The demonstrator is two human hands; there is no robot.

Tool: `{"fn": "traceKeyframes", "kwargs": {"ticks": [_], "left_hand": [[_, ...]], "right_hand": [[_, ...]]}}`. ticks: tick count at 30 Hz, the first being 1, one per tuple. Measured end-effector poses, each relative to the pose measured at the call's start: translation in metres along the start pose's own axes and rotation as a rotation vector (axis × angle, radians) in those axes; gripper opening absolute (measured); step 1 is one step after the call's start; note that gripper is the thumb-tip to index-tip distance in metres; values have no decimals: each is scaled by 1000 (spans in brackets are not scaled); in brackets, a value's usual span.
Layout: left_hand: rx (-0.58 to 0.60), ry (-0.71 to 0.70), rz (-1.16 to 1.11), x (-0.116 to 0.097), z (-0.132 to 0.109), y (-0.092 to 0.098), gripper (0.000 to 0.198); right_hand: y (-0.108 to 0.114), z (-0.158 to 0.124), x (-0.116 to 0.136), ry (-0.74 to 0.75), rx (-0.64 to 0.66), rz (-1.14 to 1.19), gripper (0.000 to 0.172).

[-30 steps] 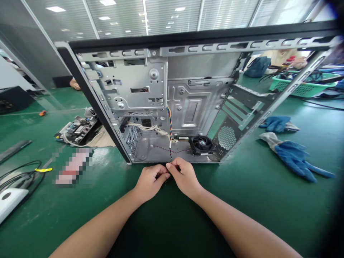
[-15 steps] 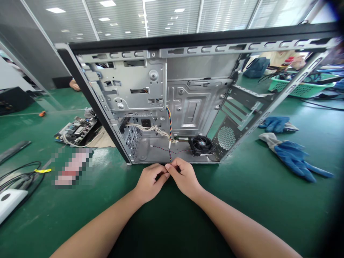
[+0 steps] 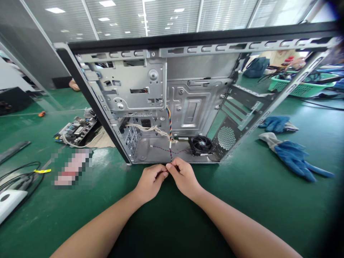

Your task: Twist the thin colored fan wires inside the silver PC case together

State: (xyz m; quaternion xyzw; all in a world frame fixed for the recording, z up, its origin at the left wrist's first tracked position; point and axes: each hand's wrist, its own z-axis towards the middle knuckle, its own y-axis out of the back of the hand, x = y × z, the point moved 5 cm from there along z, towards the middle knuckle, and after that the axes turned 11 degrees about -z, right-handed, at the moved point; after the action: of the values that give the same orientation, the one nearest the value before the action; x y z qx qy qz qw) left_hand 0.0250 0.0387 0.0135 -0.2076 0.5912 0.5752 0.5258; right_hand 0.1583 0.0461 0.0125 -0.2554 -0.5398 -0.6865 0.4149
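An opened computer case [image 3: 193, 68] stands upright on the green table, its bare metal inside facing me. From its drive cage [image 3: 134, 80] hangs a twisted multicoloured cable [image 3: 170, 125], drawn down over the case's lower edge. My right hand [image 3: 185, 177] pinches the lower part of this cable between thumb and fingers. Close beside it, my left hand [image 3: 151, 182] is closed with its fingertips at the same spot; the cable end is hidden there. A black cooling fan [image 3: 202, 144], a memory stick [image 3: 183, 138] and a bundle of white wires [image 3: 146, 128] are inside the case.
Blue-and-white work gloves [image 3: 291, 156] lie at the right, with a green basket [image 3: 301, 89] of cables behind. At the left are a circuit board [image 3: 77, 129], black cables [image 3: 29, 170] with a yellow tag, a white device [image 3: 10, 202] and a blurred-out patch [image 3: 72, 168].
My left fingertips have shifted slightly, and the lower cable leans a little further right. Both hands otherwise keep their place; the case and fan have not moved.
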Motion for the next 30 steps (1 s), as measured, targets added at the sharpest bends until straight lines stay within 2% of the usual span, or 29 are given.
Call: {"fn": "traceKeyframes", "kwargs": {"ticks": [7,15,20,26,30], "left_hand": [[-65,-13,11,0,-3,1,16],[-77,23,12,7,-4,0,13],[-63,-8,79,5,-4,0,13],[-22,-24,50,0,-3,-1,15],[-60,-58,66,0,-3,1,14]], "right_hand": [[0,0,-3,-29,6,24,29],[-1,-1,-1,-25,16,41,28],[-1,0,-1,-8,13,20,29],[-2,0,-2,-12,26,32,28],[-2,-1,-1,-12,23,38,29]]}}
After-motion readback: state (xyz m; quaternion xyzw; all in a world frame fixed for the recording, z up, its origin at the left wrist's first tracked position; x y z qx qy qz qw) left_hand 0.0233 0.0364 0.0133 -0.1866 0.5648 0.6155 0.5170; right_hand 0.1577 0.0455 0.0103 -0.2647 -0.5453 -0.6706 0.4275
